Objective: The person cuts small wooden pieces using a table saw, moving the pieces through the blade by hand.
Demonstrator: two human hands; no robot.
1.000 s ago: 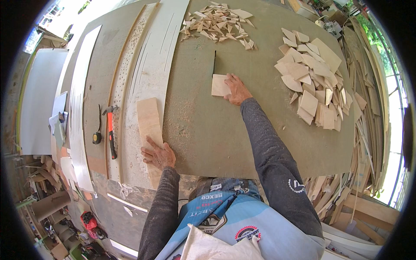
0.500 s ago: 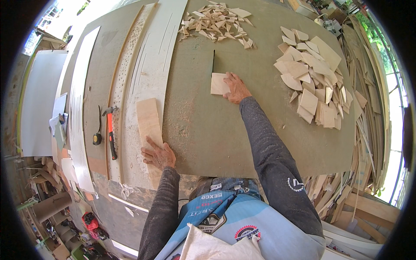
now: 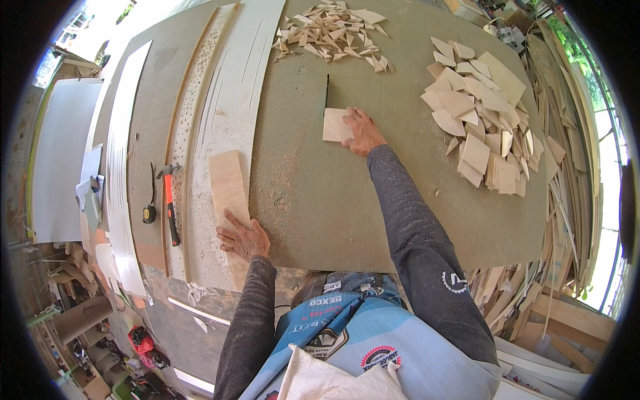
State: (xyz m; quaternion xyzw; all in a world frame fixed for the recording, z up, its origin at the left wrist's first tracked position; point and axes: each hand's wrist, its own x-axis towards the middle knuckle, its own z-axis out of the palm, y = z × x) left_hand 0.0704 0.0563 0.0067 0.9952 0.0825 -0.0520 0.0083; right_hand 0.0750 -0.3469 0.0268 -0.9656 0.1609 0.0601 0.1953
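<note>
My right hand (image 3: 362, 130) presses flat on a small pale plywood piece (image 3: 335, 125) on the green saw table (image 3: 373, 200), right at the near end of the dark blade slot (image 3: 327, 90). My left hand (image 3: 243, 237) rests with spread fingers on the near end of a long pale wooden board (image 3: 228, 187) lying at the table's left edge. Neither hand grips anything; both lie flat on wood.
A heap of small offcuts (image 3: 333, 30) lies beyond the blade. A pile of cut plywood pieces (image 3: 480, 120) sits at the right. An orange-handled hammer (image 3: 171, 207) and a tape measure (image 3: 149, 213) lie left of the board. Scrap wood is stacked off the right edge.
My right hand has slid the small plywood piece a little farther forward along the blade slot. My left hand stays on the board.
</note>
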